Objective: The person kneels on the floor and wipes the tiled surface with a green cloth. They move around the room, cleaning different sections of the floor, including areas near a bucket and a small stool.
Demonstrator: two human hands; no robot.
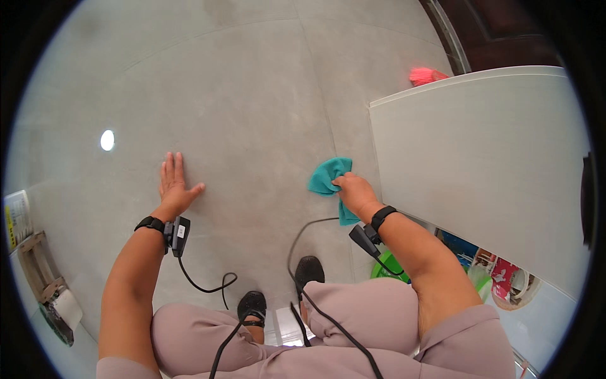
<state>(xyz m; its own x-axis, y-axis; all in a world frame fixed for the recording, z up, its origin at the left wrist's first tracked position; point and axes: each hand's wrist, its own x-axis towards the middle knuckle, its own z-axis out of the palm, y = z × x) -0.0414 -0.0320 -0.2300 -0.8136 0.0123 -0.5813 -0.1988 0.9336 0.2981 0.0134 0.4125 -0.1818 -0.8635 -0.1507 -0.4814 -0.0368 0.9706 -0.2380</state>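
The right hand [356,192] grips a teal cloth [328,180] on the grey floor [252,95] at 3 o'clock of the flat, spread-fingered left hand [173,186], with no visible wiped patch to show progress.

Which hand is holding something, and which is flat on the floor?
The right hand grips a teal cloth against the grey floor. The left hand holds nothing: its palm lies flat on the floor, fingers stretched out.

The right hand [357,192] grips a teal cloth [328,177] against the grey floor [252,95]; at nine o'clock, the left hand [174,189] lies flat.
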